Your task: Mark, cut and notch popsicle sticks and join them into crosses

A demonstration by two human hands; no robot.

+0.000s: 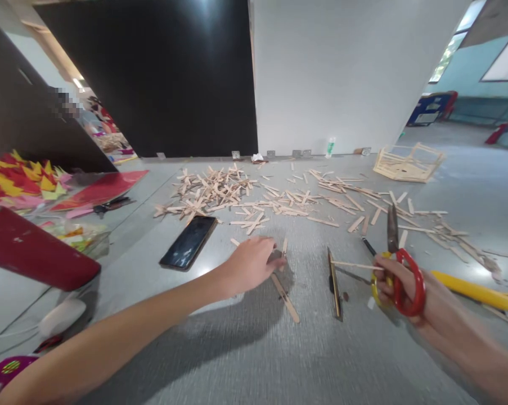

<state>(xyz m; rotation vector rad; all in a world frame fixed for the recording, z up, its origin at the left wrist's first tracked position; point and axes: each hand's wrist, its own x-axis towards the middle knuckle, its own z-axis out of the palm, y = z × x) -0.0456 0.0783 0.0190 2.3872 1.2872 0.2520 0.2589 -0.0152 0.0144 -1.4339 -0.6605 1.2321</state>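
My left hand (251, 263) is closed over a few flat wooden craft sticks (288, 306) that cross on the grey surface; its curled fingers hide where they meet. In my right hand (399, 281) is a pair of scissors (392, 228), with one red and one yellow handle loop and dark blades pointing away from me. A thin wooden strip (355, 265) juts leftward from the fingers of that hand. Between my hands lies a slim, dark and gold pen-like tool (335, 284). Just right of my right hand rests a yellow-handled tool (477, 290).
Loose craft sticks (220, 191) spread across the back. A phone (188, 243) lies left of centre, near a red cylinder (38, 247) and a white rounded object (62, 316). Against the upright panel stands a small bottle (330, 147). A stick-built frame (409, 171) sits back right.
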